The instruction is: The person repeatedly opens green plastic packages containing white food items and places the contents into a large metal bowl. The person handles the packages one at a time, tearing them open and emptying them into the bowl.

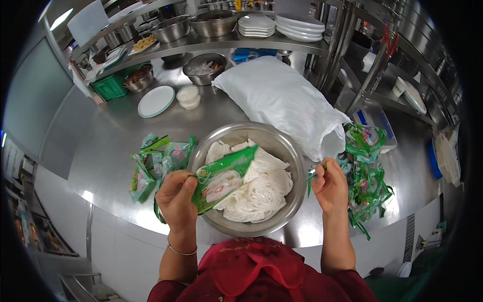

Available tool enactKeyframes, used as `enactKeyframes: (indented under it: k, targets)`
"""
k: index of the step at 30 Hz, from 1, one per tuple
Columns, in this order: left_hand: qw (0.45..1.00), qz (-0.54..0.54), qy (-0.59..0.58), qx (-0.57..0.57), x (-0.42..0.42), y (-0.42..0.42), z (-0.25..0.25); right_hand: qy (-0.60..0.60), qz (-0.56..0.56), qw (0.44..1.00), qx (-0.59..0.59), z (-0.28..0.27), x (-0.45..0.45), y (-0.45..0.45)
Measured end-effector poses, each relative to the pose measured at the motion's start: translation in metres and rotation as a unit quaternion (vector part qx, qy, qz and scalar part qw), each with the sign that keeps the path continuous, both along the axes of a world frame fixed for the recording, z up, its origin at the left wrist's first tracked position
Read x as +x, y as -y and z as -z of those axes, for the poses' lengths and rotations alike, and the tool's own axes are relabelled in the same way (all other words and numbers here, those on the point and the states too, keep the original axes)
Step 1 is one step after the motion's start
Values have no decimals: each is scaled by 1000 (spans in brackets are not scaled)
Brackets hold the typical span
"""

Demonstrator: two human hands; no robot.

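A green plastic noodle packet [226, 179] is pinched by one end in my left hand [179, 198], tilted over a perforated stainless steel bowl [215, 134]. White noodles [260, 192] lie in that bowl, beneath and beside the packet. My right hand [331, 187], just off the bowl's right rim, pinches a small green plastic strip [310, 183]. Opened green packets [179, 153] lie left of the bowl, and a heap of similar ones [366, 185] lies on the right. Behind the bowl a large white plastic sack [275, 94] has its mouth facing my right hand.
Further back on the steel table [109, 151] are a white plate [156, 101], stacked round tubs [188, 96], metal bowls [205, 77] and a green crate [109, 88]. Above runs a steel shelf [226, 43] with white dishes [300, 28]. A clear plastic box [386, 130] stands at the right.
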State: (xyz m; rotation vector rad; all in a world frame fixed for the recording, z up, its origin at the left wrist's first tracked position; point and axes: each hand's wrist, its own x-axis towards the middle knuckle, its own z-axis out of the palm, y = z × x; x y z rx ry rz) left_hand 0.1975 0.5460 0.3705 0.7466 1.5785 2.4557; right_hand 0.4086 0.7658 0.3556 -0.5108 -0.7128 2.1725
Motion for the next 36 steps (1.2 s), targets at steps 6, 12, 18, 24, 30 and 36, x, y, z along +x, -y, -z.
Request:
enactKeyframes:
  k: [6,12,18,24,30,36]
  targets:
    - [999,-3,-39,-35,-3,2,-7,193,-75,895,396,-24,-39,27]
    - [998,21,-53,-28,7,10,-16,222,-85,776,584,-49,-88,54]
    - [994,40,-85,-59,14,14,-5,214,-126,773,583,-38,-92,56]
    - [963,0,-225,-152,28,10,-7,223,21,750,623,-21,-96,69]
    - [972,34,-190,-130,38,-6,-1,126,-60,952,271,6,-108,64]
    - [991,93,-97,-24,40,-8,6,-50,-108,993,6,33,-97,26]
